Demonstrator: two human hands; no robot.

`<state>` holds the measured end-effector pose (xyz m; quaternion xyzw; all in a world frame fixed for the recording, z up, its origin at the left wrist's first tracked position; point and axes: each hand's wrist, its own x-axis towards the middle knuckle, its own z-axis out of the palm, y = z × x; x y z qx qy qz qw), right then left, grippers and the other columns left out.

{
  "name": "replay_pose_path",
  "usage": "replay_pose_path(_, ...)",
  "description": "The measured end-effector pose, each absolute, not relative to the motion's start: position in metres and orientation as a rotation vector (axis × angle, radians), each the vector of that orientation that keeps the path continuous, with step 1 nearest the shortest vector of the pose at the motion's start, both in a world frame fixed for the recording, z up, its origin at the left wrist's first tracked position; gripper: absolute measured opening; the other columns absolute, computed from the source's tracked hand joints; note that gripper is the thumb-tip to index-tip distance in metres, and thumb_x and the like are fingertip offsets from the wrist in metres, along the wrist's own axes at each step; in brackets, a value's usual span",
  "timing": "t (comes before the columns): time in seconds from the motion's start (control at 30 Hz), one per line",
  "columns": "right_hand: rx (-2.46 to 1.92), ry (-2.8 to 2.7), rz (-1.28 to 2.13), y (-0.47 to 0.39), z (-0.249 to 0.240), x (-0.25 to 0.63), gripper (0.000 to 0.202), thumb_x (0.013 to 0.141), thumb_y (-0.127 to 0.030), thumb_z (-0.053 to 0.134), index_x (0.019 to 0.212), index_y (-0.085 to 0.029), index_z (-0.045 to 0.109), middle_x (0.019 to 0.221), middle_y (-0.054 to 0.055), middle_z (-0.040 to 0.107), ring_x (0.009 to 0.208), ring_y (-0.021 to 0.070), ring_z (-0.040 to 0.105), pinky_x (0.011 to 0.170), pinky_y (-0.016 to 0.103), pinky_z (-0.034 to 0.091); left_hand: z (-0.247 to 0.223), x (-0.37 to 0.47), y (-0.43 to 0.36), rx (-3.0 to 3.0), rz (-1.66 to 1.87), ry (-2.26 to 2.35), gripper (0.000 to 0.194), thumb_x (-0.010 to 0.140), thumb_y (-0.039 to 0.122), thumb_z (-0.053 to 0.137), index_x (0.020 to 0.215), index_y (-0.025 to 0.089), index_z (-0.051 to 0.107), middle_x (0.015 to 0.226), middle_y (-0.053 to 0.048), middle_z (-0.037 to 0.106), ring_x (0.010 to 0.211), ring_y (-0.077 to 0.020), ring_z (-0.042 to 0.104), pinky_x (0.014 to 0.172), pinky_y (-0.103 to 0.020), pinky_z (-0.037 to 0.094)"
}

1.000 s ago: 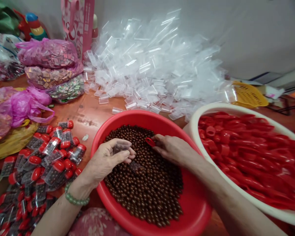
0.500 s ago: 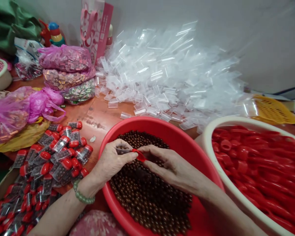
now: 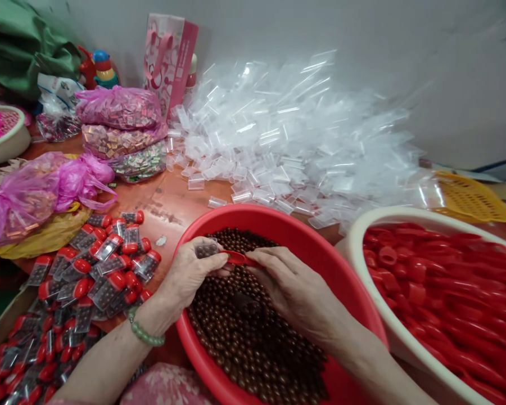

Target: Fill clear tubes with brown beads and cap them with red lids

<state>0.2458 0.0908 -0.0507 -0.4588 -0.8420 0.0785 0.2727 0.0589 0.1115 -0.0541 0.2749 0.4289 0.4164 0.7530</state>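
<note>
My left hand (image 3: 198, 270) pinches a small clear case (image 3: 206, 249) with dark beads inside. A red piece (image 3: 235, 257) sits at the case's right end, between my two hands. The fingers of my right hand (image 3: 284, 275) are closed on the right side of this red piece. Both hands are above a red basin (image 3: 341, 270) that holds many shiny brown beads (image 3: 223, 337). To the left lies a heap of red-capped clear cases (image 3: 109, 281) filled with dark beads.
Clear plastic sleeves (image 3: 278, 140) are piled behind the basin. At the right, a white tub (image 3: 358, 230) holds red pieces, with a yellow perforated basket (image 3: 472, 197) behind it. Pink bags (image 3: 120, 109), a white bowl (image 3: 8, 143) and a pink-and-white carrier bag (image 3: 164, 62) stand back left.
The red piece between my hands now lies nearly level, and the case is turned so its beads show. My right hand has shifted slightly right. The view has shifted a little.
</note>
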Motion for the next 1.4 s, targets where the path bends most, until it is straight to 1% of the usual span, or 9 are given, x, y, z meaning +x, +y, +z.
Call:
replay_pose_path(0.23, -1.071, -2.089, 0.435, 0.092, -0.041, 0.236, 0.020, 0.089, -0.015, 0.058, 0.106, -0.024, 0.064, 0.096, 0.006, 0.073, 0.087, 0.0188, 0.070, 0.078, 0.033, 0.059, -0.055, 0.058, 0.112, 0.567, 0.833, 0.840, 0.043, 0.052, 0.032, 0.086, 0.078, 0.012, 0.059, 0.076, 0.002, 0.057, 0.072, -0.0113, 0.059, 0.070, -0.028, 0.050)
replay_pose_path(0.33, -0.952, -2.051, 0.520, 0.094, -0.045, 0.231, 0.027, 0.085, -0.010, 0.063, 0.108, -0.025, 0.066, 0.097, 0.005, 0.074, 0.087, 0.0181, 0.070, 0.079, 0.032, 0.058, -0.056, 0.059, 0.111, 0.572, 0.837, 0.820, 0.046, 0.049, 0.033, 0.089, 0.077, 0.012, 0.059, 0.074, 0.003, 0.057, 0.070, -0.0095, 0.056, 0.071, -0.026, 0.047)
replay_pose_path(0.43, -0.902, -2.018, 0.567, 0.094, -0.049, 0.225, 0.031, 0.082, -0.009, 0.066, 0.108, -0.026, 0.067, 0.097, 0.005, 0.074, 0.087, 0.0183, 0.069, 0.077, 0.033, 0.057, -0.057, 0.059, 0.110, 0.605, 0.857, 0.811, 0.045, 0.051, 0.031, 0.089, 0.077, 0.012, 0.058, 0.072, 0.003, 0.058, 0.067, -0.0072, 0.053, 0.069, -0.022, 0.043)
replay_pose_path(0.63, -1.209, -1.651, 0.846, 0.096, -0.044, 0.226, 0.010, 0.088, -0.022, 0.062, 0.096, -0.026, 0.067, 0.089, 0.002, 0.070, 0.082, 0.0150, 0.067, 0.076, 0.027, 0.056, -0.054, 0.057, 0.106, 0.602, 0.797, 0.707, 0.036, 0.062, 0.026, 0.082, 0.085, 0.013, 0.059, 0.083, 0.000, 0.061, 0.074, -0.0109, 0.060, 0.077, -0.028, 0.047)
replay_pose_path(0.77, -1.286, -1.525, 0.912, 0.103, -0.038, 0.228, 0.014, 0.088, -0.031, 0.062, 0.099, -0.025, 0.068, 0.093, 0.002, 0.071, 0.083, 0.0149, 0.067, 0.078, 0.027, 0.055, -0.054, 0.056, 0.104, 0.662, 0.682, 0.665, 0.033, 0.062, 0.023, 0.080, 0.087, 0.012, 0.061, 0.087, -0.004, 0.064, 0.076, -0.0131, 0.063, 0.076, -0.029, 0.047)
replay_pose_path(0.93, -1.110, -1.750, 0.805, 0.112, -0.033, 0.219, 0.015, 0.088, -0.023, 0.062, 0.101, -0.025, 0.069, 0.093, 0.002, 0.072, 0.084, 0.0148, 0.068, 0.076, 0.027, 0.056, -0.055, 0.055, 0.104, 0.704, 0.624, 0.645, 0.044, 0.058, 0.039, 0.084, 0.086, 0.011, 0.064, 0.080, -0.003, 0.063, 0.075, -0.0128, 0.059, 0.075, -0.029, 0.046)
replay_pose_path(1.1, -1.013, -1.926, 0.688, 0.113, -0.035, 0.215, 0.021, 0.086, -0.012, 0.062, 0.101, -0.026, 0.069, 0.089, 0.001, 0.072, 0.081, 0.0134, 0.068, 0.073, 0.024, 0.056, -0.054, 0.055, 0.106, 0.731, 0.566, 0.687, 0.051, 0.053, 0.051, 0.084, 0.079, 0.012, 0.064, 0.073, -0.002, 0.062, 0.070, -0.0120, 0.057, 0.064, -0.025, 0.044)
replay_pose_path(1.27, -0.994, -1.969, 0.586, 0.110, -0.042, 0.219, 0.023, 0.086, -0.011, 0.062, 0.103, -0.025, 0.068, 0.093, 0.002, 0.073, 0.083, 0.0143, 0.069, 0.075, 0.026, 0.057, -0.055, 0.056, 0.105, 0.775, 0.591, 0.732, 0.040, 0.062, 0.044, 0.080, 0.077, 0.013, 0.058, 0.067, 0.001, 0.059, 0.063, -0.0093, 0.055, 0.061, -0.023, 0.043)
replay_pose_path(1.4, -0.999, -1.992, 0.615, 0.108, -0.047, 0.221, 0.026, 0.088, -0.012, 0.060, 0.109, -0.025, 0.066, 0.098, 0.004, 0.073, 0.088, 0.0158, 0.069, 0.077, 0.027, 0.058, -0.056, 0.056, 0.105, 0.834, 0.585, 0.734, 0.021, 0.074, 0.029, 0.069, 0.074, 0.013, 0.056, 0.065, 0.001, 0.057, 0.061, -0.0085, 0.053, 0.060, -0.022, 0.042)
